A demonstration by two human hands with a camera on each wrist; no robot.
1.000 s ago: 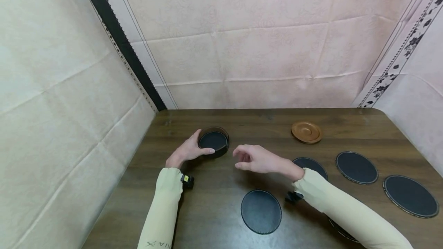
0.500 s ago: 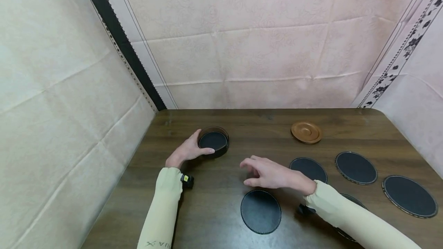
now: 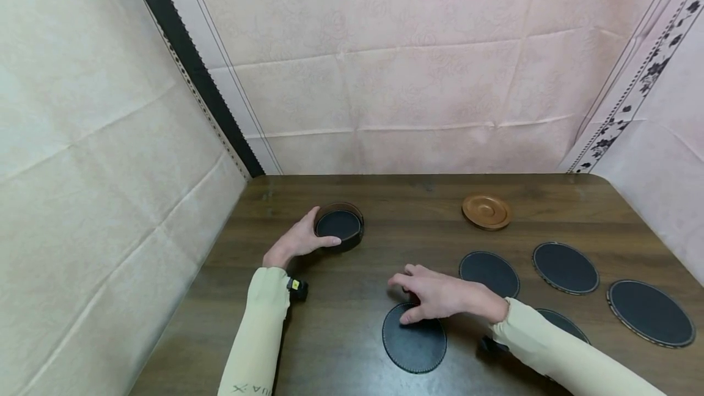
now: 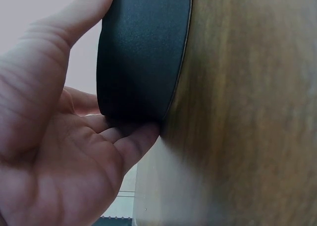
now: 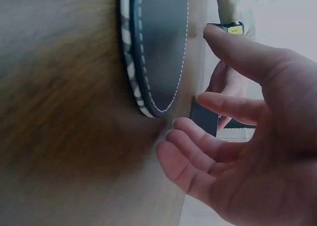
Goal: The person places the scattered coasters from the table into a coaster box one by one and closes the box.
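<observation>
The left hand (image 3: 297,240) grips the round holder (image 4: 143,52), its thumb against the near side and its fingers at the left; a dark disc (image 3: 338,225) sits inside. Nearer the person and to the right of the holder, a stitched coaster (image 3: 415,348) lies flat on the table (image 3: 330,335). The right hand (image 3: 437,294) is over its far edge, fingers loosely bent and apart from the thumb, gripping nothing; contact is unclear. Farther right of the holder are a brown disc (image 3: 486,211) and four more coasters (image 3: 565,267), one partly behind the right sleeve (image 3: 572,353).
</observation>
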